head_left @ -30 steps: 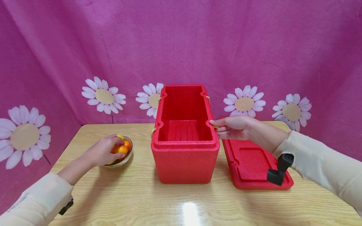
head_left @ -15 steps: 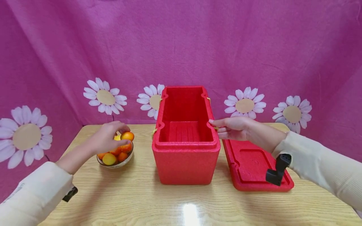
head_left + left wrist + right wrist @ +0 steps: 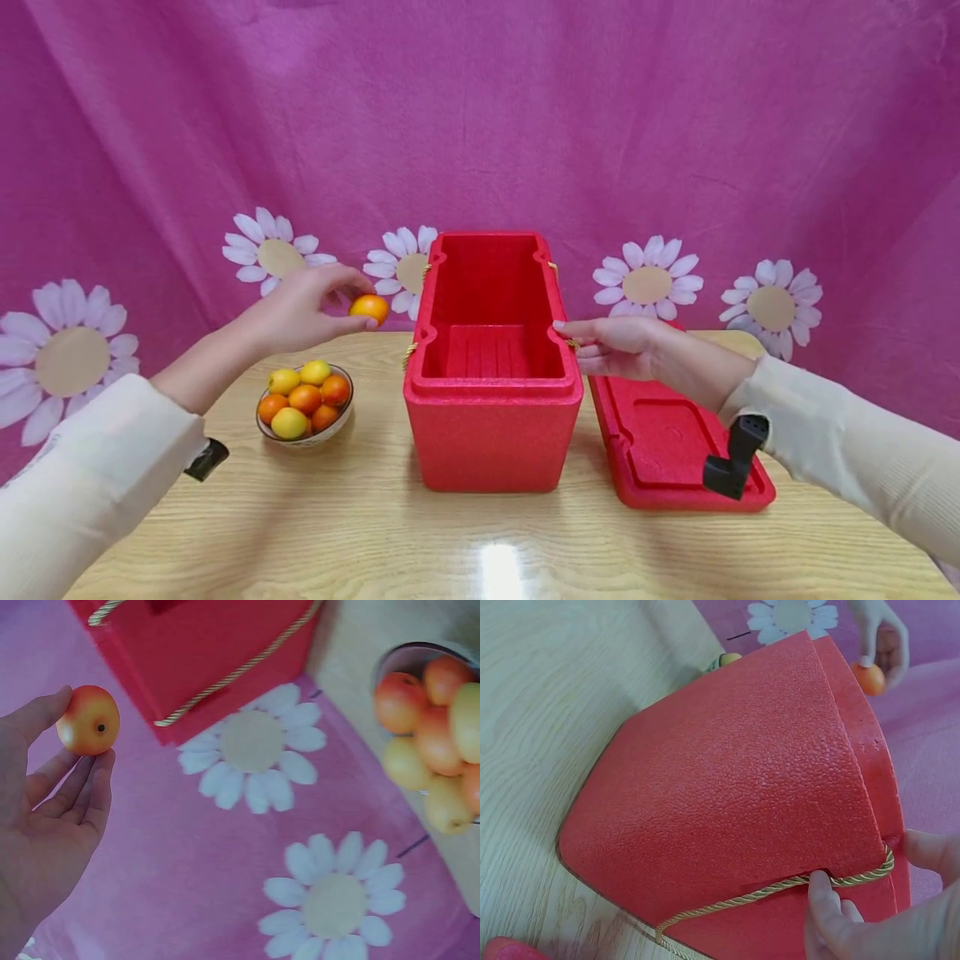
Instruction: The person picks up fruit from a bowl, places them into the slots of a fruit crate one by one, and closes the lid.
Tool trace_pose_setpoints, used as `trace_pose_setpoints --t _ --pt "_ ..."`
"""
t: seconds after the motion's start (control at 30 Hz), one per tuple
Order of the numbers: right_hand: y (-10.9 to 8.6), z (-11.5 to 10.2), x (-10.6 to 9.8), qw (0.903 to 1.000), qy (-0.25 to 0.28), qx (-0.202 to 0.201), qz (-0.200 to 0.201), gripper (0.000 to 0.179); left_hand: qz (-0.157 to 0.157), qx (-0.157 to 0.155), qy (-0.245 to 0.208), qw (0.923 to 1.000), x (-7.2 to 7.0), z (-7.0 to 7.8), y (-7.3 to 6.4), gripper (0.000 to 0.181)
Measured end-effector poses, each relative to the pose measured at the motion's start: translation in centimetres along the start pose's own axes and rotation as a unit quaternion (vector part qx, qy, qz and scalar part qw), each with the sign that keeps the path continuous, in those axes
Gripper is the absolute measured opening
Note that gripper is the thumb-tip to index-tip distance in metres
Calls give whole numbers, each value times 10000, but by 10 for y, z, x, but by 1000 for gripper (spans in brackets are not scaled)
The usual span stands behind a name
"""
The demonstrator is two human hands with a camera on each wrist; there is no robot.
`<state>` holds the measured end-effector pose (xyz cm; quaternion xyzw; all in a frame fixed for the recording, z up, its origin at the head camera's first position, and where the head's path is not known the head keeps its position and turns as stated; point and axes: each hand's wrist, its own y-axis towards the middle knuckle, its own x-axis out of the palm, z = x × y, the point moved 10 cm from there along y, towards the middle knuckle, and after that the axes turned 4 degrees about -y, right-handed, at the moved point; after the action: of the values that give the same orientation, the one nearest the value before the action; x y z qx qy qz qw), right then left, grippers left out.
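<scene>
The left hand (image 3: 311, 304) pinches one orange fruit (image 3: 369, 310) between thumb and fingers. Fruit position: in the air, left of the red box (image 3: 491, 446) and to the right of and beyond the bowl (image 3: 330, 432). The left wall of the box, with its rim, stands between the fruit and the cavity; a gold cord (image 3: 240, 671) runs along the outside of that wall. The right hand (image 3: 618, 342) is clamped on the right wall of the box, thumb at the rim and a fingertip at the cord on that side. The hands are well apart, on opposite sides of the box. The bowl stands on the table (image 3: 300, 533) near the box and holds heaped yellow and orange fruits (image 3: 305, 398). The red lid (image 3: 671, 437) lies to the right of the box; the right forearm extends above it, and a black wrist device (image 3: 738, 454) hides part of its surface. A pink curtain (image 3: 675, 108) with large white flowers hangs behind the table
</scene>
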<state>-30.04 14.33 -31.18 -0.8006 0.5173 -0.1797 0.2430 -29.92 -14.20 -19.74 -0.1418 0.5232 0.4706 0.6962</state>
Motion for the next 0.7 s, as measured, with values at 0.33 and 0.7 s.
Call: trace_pose_setpoints --t 0.33,0.7 --pt "1 2 -1 9996 -293 30 55 36 1 113 -147 9998 -5 26 31 27" --pt "1 0 1 9994 -340 -48 3 33 -393 24 -589 9975 1 45 64 26"
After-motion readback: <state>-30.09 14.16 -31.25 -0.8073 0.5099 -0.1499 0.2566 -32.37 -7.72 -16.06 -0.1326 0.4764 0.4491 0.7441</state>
